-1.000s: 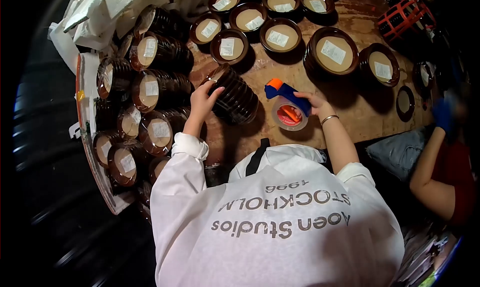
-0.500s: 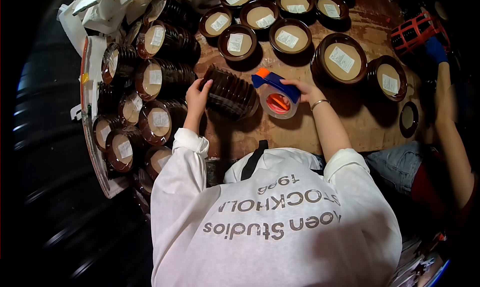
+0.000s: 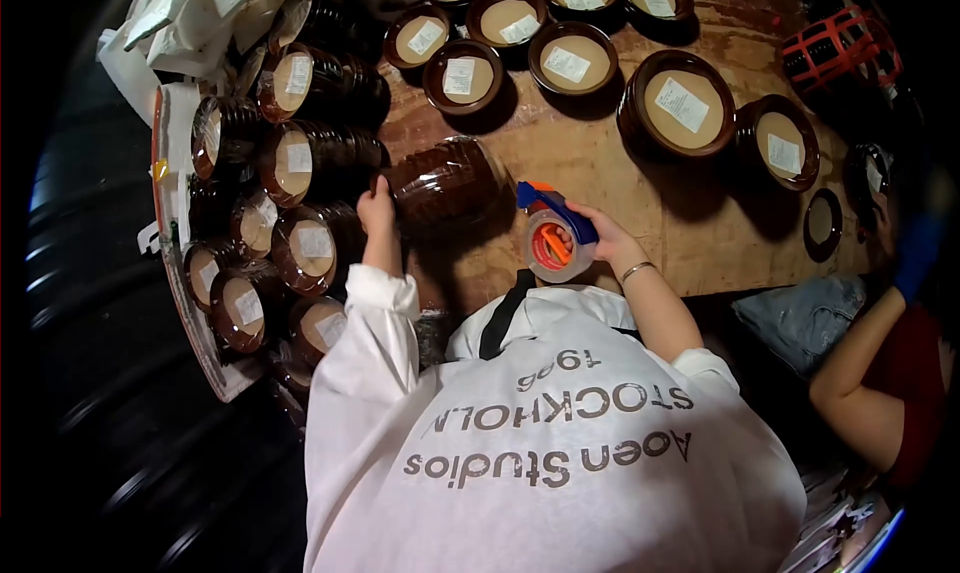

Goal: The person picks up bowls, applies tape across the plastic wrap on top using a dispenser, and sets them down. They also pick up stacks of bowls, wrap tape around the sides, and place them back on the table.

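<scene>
A stack of brown dishes point(image 3: 447, 185) lies on its side on the wooden table point(image 3: 585, 198), with shiny clear film or tape over it. My left hand point(image 3: 377, 208) is at the stack's left end, thumb up against it, fingers mostly hidden. A blue and orange tape dispenser point(image 3: 556, 235) with a roll of clear tape is gripped in my right hand point(image 3: 600, 235), to the right of the stack and near the table's front edge.
Wrapped dish stacks point(image 3: 300, 163) lie on their sides at the left, beside white foam point(image 3: 190, 23). Upright labelled stacks point(image 3: 683, 105) stand at the back. A red basket point(image 3: 838, 48), a small dish point(image 3: 822, 225) and a co-worker's blue-gloved hand point(image 3: 915, 253) are at the right.
The stack has turned, showing a shinier side. My right hand and the dispenser have moved down toward my body. The co-worker's gloved hand has left the red basket and moved lower.
</scene>
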A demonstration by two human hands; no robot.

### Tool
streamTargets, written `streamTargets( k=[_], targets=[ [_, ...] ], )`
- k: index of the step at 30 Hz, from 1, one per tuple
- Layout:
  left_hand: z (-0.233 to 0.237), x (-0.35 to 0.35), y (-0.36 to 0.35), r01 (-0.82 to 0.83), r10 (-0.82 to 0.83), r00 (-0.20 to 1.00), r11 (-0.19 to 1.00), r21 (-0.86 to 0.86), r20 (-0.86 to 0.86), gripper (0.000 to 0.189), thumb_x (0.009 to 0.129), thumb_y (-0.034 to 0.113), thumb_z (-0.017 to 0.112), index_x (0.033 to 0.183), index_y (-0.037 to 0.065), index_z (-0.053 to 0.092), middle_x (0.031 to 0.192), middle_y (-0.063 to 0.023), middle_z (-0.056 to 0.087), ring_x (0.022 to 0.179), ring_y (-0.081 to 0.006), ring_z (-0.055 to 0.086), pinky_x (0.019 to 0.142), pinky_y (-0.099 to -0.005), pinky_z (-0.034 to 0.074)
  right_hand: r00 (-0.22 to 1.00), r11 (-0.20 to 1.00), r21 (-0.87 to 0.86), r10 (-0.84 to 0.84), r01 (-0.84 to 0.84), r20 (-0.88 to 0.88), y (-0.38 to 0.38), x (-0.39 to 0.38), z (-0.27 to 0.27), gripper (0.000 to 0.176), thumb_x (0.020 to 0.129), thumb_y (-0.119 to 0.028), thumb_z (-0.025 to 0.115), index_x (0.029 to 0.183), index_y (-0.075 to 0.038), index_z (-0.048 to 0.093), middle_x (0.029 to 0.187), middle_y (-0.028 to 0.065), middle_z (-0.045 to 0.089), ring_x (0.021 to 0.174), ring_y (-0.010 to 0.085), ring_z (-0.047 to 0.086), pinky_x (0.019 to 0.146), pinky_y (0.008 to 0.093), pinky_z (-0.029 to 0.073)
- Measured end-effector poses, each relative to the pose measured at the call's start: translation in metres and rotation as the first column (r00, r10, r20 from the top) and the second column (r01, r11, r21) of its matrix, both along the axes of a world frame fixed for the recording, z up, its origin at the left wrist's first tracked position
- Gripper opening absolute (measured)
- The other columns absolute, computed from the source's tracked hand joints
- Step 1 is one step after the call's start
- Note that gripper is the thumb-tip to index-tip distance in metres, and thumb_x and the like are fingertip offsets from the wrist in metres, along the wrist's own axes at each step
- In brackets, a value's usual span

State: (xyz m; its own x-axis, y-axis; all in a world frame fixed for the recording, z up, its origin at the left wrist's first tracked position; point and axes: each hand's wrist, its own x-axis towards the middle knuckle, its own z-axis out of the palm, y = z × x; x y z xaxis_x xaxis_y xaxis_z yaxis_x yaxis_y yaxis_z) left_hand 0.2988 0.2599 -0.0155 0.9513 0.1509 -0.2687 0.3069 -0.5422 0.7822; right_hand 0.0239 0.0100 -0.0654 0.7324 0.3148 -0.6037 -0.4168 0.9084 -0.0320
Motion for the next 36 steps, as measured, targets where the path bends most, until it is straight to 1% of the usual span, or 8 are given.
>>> streamTargets(
  k=[6,12,16,18,23,30,32,36],
  targets=[
    [0.012,-0.069,0.014,-0.009,-0.003,0.989,0.996,0.084,0.145,0.055,0.073,0.017,0.064,0.111,0.005,0.025,0.095,-0.0173,0.051,0.082,-0.0229,0.051,0.073,-0.0315,0.040,0.998,0.996,0.087,0.021,-0.016,-0.058,0.003,0.014,-0.013,0.031,0.080,-0.030,0.054,0.089,0.000,0.056,0.070,0.0100,0.060,0.055,0.0161,0.057,0.052,0.0274,0.050],
    [0.038,-0.076,0.038,0.417,-0.445,0.880,0.891,0.178,0.166,0.019,0.081,0.004,0.043,0.096,0.003,0.054,0.096,-0.0131,0.057,0.088,-0.0226,0.056,0.076,-0.0302,0.041,0.998,0.983,0.176,0.056,-0.056,0.007,0.007,0.010,-0.012,0.032,0.080,-0.031,0.055,0.088,0.000,0.056,0.068,0.0104,0.060,0.055,0.0169,0.058,0.051,0.0264,0.049],
    [0.062,-0.074,0.068,0.703,-0.712,0.701,0.701,0.124,0.049,0.044,0.074,-0.007,0.039,0.115,0.006,0.047,0.097,-0.0168,0.055,0.090,-0.0254,0.054,0.080,-0.0317,0.041,0.991,0.994,0.089,0.068,-0.058,-0.114,0.012,0.008,-0.014,0.032,0.079,-0.031,0.056,0.088,0.000,0.057,0.067,0.0087,0.058,0.054,0.0151,0.055,0.049,0.0248,0.046],
    [0.098,-0.081,0.058,0.840,-0.887,0.417,0.292,0.457,-0.200,0.056,0.071,-0.010,0.039,0.124,0.006,0.036,0.092,-0.0150,0.052,0.087,-0.0297,0.052,0.077,-0.0351,0.042,0.990,0.996,0.070,0.063,-0.054,-0.129,0.009,0.009,-0.015,0.033,0.079,-0.031,0.057,0.089,0.000,0.057,0.067,0.0087,0.058,0.054,0.0149,0.055,0.049,0.0246,0.046],
    [0.087,-0.075,0.062,0.509,-0.970,0.046,-0.182,0.841,-0.238,0.054,0.067,0.002,0.047,0.121,0.005,0.039,0.078,-0.0062,0.045,0.074,-0.0230,0.047,0.068,-0.0334,0.040,0.993,0.993,0.104,0.071,-0.061,-0.095,0.009,0.005,-0.010,0.030,0.078,-0.029,0.058,0.088,-0.001,0.057,0.068,0.0102,0.060,0.055,0.0160,0.057,0.050,0.0253,0.049],
    [0.090,-0.048,0.034,0.588,-0.975,-0.183,-0.210,0.782,-0.124,0.058,0.071,0.001,0.046,0.126,0.018,0.036,0.125,-0.0193,0.032,0.119,-0.0344,0.030,0.101,-0.0429,0.021,0.993,0.993,0.107,0.061,-0.050,-0.105,0.010,0.004,-0.016,0.031,0.079,-0.029,0.057,0.089,0.000,0.057,0.070,0.0100,0.060,0.055,0.0159,0.057,0.051,0.0249,0.049],
    [0.096,-0.048,0.022,0.628,-0.901,-0.378,-0.417,0.657,-0.211,0.063,0.064,-0.004,0.052,0.122,0.019,0.042,0.131,-0.0207,0.026,0.121,-0.0381,0.026,0.098,-0.0407,0.028,0.997,0.984,0.172,0.064,-0.055,-0.050,0.007,0.004,-0.011,0.032,0.079,-0.030,0.056,0.089,0.000,0.056,0.069,0.0101,0.059,0.055,0.0162,0.057,0.051,0.0252,0.048],
    [0.097,-0.060,0.000,0.673,-0.927,-0.337,-0.360,0.646,-0.164,0.073,0.057,-0.002,0.059,0.124,0.018,0.040,0.132,-0.0177,0.027,0.121,-0.0361,0.028,0.091,-0.0389,0.037,0.994,0.984,0.173,-0.015,0.033,-0.108,0.003,0.008,-0.018,0.033,0.080,-0.031,0.055,0.090,0.000,0.055,0.069,0.0102,0.059,0.055,0.0172,0.056,0.051,0.0268,0.048]
  ],
)
